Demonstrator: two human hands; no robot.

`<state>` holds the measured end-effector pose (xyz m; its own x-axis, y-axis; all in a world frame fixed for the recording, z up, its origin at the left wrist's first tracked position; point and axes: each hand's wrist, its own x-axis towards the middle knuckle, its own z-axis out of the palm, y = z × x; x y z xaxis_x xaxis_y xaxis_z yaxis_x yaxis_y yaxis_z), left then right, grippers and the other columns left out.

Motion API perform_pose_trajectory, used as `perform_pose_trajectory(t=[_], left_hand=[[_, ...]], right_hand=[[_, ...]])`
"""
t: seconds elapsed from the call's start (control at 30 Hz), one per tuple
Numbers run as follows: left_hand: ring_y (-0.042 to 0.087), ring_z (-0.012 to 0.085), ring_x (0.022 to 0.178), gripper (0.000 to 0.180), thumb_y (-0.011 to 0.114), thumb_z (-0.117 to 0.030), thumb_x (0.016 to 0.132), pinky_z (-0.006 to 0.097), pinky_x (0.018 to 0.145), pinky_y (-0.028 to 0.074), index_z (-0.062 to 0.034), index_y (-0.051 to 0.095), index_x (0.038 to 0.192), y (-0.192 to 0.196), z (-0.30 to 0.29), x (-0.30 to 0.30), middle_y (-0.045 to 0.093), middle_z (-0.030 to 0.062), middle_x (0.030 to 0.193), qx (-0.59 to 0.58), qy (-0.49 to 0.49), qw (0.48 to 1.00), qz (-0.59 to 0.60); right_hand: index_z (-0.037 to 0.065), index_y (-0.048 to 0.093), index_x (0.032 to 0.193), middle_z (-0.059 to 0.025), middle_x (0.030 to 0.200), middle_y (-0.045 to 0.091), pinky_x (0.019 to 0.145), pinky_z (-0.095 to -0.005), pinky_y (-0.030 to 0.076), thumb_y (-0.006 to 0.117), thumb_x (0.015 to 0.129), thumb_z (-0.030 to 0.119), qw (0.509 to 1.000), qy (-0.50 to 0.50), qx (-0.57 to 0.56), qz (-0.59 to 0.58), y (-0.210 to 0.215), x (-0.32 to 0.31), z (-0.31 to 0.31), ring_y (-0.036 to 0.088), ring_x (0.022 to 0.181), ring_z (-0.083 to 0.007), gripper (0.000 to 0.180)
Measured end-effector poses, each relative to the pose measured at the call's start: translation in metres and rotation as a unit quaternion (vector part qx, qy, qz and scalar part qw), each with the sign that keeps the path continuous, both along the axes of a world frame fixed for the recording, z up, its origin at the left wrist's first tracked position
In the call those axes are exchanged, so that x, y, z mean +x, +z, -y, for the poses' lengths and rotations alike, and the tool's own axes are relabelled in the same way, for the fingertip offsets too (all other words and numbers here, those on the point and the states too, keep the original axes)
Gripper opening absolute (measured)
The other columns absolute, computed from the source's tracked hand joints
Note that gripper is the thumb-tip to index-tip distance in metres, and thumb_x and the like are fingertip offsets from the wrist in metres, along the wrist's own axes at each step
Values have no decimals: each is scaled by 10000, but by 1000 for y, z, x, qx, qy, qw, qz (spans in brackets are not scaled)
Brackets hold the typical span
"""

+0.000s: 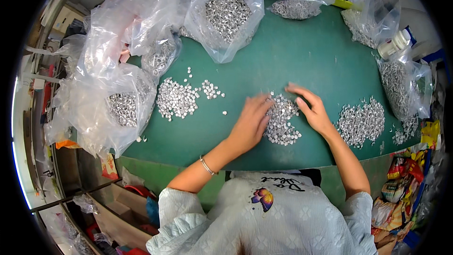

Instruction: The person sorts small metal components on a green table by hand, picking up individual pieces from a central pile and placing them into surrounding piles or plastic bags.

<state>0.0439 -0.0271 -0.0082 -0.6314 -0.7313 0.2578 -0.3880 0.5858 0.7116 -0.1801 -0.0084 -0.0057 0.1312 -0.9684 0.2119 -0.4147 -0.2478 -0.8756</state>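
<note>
- Clear plastic bags (118, 99) at the table's left hold small silvery metal parts.
- The left hand (250, 120) lies flat, fingers spread, on a central pile of silver pieces (281, 123).
- The right hand (314, 111) rests open against that pile's right edge, grasping nothing.
- The green table (292, 56) carries another loose heap (361, 122) farther right.

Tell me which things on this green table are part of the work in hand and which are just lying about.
In hand: left hand, right hand, small pile of silvery metal pieces between them.
Lying about: white plastic bottle, clear plastic bag of metal pieces, colourful wrappers, green table.
</note>
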Motion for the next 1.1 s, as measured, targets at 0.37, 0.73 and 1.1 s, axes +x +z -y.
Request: perform_pose_trajectory(t=[0.37,0.73,1.1], left_hand=[[247,410,1300,581,576,-72,808,517,1067,201,40,321,1318,-2,-23,-7,316,228,1366,10,-48,997,52],[279,422,1274,521,527,-118,852,512,1052,222,67,332,1299,-9,-28,-22,330,252,1345,23,99,994,30],[452,307,1172,352,451,-38,886,361,994,347,74,437,1219,-18,-29,-66,455,216,1259,102,235,940,-226]], right_hand=[[-21,425,1272,-180,1329,420,1074,-419,273,522,871,173,985,107,15,-132,4,19,-30,348,1283,-315,455],[-19,332,1331,-248,1342,378,1036,-424,302,513,882,218,990,-98,-20,-99,-11,51,-41,337,1269,-402,539],[-51,546,1139,-150,1136,592,948,-313,394,334,979,196,943,-198,41,263,-18,84,-21,538,1079,-217,362]])
